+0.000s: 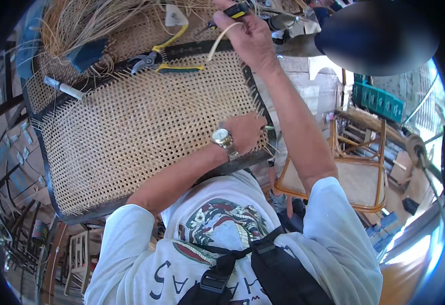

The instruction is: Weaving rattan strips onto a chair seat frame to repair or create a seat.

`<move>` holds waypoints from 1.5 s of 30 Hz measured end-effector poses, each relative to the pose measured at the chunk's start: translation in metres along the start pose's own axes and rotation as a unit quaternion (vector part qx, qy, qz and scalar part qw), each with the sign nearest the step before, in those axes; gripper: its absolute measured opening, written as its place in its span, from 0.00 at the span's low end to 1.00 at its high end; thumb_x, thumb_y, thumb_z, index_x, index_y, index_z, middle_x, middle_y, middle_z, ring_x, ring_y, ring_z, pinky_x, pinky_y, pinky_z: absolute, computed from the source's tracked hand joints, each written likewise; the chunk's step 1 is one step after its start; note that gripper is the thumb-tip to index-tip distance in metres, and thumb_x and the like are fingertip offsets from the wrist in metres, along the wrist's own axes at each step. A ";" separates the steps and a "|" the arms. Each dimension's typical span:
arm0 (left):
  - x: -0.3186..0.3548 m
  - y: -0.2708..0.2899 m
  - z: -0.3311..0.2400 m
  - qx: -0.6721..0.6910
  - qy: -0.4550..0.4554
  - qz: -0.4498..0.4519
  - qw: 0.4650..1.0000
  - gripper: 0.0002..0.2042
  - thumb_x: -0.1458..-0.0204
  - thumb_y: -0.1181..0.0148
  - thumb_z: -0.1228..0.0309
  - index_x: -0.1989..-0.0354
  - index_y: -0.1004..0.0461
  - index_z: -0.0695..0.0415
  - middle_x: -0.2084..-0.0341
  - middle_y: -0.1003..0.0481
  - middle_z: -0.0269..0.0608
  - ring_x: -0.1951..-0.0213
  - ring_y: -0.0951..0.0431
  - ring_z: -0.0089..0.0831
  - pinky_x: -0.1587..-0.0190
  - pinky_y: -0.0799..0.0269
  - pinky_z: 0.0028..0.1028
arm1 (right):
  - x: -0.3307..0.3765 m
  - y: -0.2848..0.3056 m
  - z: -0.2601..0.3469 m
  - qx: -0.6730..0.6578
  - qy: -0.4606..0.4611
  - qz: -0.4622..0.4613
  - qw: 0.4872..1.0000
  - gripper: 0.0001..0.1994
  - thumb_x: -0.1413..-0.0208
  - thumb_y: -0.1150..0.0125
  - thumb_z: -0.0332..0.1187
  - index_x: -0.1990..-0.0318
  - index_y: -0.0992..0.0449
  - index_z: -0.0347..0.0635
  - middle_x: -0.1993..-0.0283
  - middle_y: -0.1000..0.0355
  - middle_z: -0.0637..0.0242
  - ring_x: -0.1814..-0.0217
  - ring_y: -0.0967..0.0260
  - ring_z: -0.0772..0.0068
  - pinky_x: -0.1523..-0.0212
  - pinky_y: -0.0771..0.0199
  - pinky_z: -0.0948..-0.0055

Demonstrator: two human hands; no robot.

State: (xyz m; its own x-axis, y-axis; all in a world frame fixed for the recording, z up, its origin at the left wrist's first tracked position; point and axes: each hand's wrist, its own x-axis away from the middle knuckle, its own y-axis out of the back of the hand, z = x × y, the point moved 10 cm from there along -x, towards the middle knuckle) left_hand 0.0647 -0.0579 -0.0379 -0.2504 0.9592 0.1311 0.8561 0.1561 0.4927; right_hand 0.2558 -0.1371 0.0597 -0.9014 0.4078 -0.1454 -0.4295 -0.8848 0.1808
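Note:
A woven cane panel (pixel 131 137) in a dark frame (pixel 257 94) lies across my lap. At its right edge my left hand (pixel 245 131), with a watch on the wrist, rests with curled fingers; a pale green bit (pixel 269 127) shows beside the fingertips, and what they grip is hidden. Raised above the far right corner, my right hand (pixel 253 40) is closed on a black and yellow screwdriver-like tool (pixel 231 13) with a thin shaft. A curved pale cane strip (pixel 221 41) hangs from the same hand. Pruning shears (pixel 145 61) with yellow handles lie spread at the panel's far edge.
Loose cane strands (pixel 80 28) and a blue cloth (pixel 88 55) lie at the far left, near a white tube (pixel 65 88) on the panel. To the right stand a cane-seated chair (pixel 357 183) and a green crate (pixel 377 100). Another person (pixel 293 43) is at the far right.

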 end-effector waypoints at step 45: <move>-0.045 -0.019 0.040 0.158 0.195 0.223 0.942 0.15 0.55 0.23 0.64 0.72 0.25 0.58 0.76 0.20 0.35 0.76 0.24 0.20 0.74 0.29 0.23 | 0.288 0.191 -0.012 0.117 -0.239 -0.238 0.934 0.17 0.36 0.39 0.44 0.69 0.28 0.39 0.78 0.30 0.70 0.79 0.36 0.80 0.76 0.36 0.75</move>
State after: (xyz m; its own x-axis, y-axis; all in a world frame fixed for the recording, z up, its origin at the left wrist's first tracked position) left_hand 0.0773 -0.0945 -0.0875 0.0709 0.7968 0.6000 0.9919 -0.1199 0.0419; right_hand -0.0851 -0.1916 0.0408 -0.5023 0.8462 0.1778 -0.7380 -0.5267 0.4218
